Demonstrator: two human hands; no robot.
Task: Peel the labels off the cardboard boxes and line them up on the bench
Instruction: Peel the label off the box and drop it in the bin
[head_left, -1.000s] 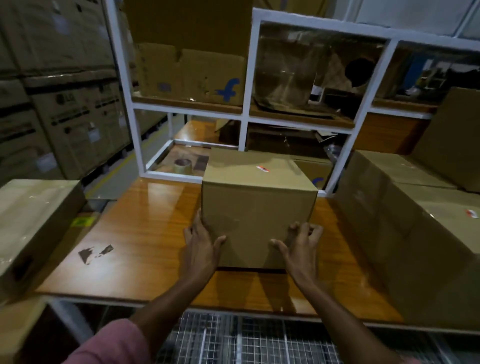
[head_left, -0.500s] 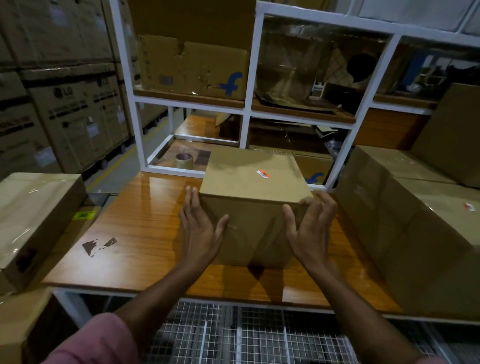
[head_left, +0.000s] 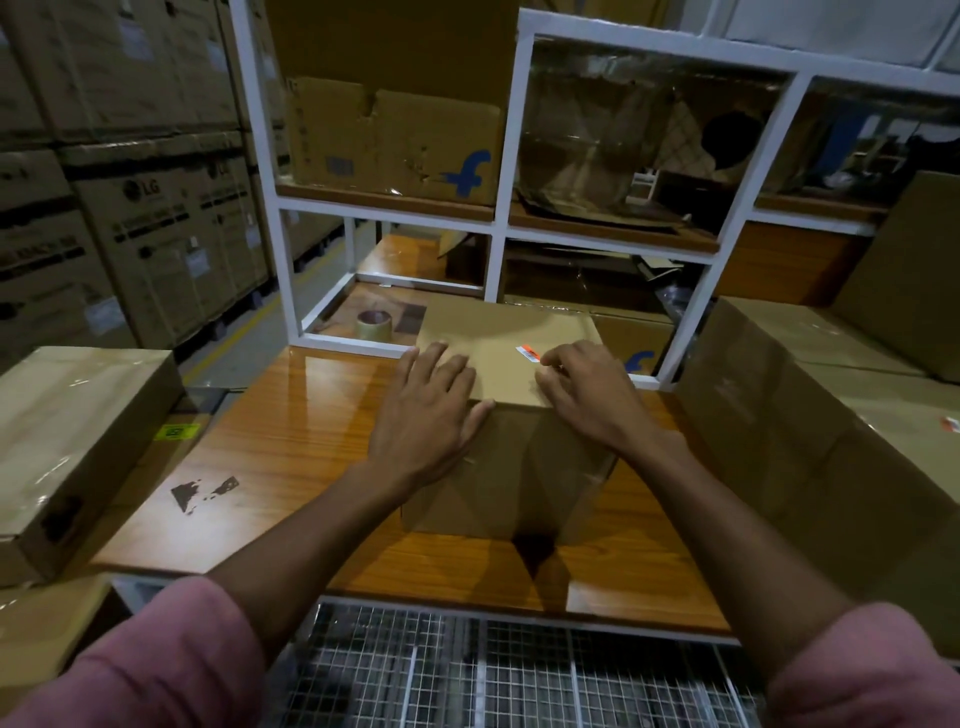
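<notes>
A plain cardboard box (head_left: 511, 467) stands in the middle of the glossy wooden bench (head_left: 291, 447). A small orange-and-white label (head_left: 528, 352) sticks to its top face. My left hand (head_left: 428, 410) lies flat on the box's near left top corner, fingers straight. My right hand (head_left: 587, 387) rests on the top at the right, fingers curled, fingertips just below and right of the label. Whether they touch the label is unclear.
Large cardboard boxes (head_left: 810, 415) fill the bench's right side, one carrying an orange label (head_left: 951, 423). A wrapped box (head_left: 67, 441) sits at the left. A white shelf frame (head_left: 504, 218) stands behind, with a tape roll (head_left: 374, 326) at its base. Wire mesh lies below the bench edge.
Both hands rose from the box's front and sides onto its top. The right hand's fingers curled in beside the label. The box has come slightly closer.
</notes>
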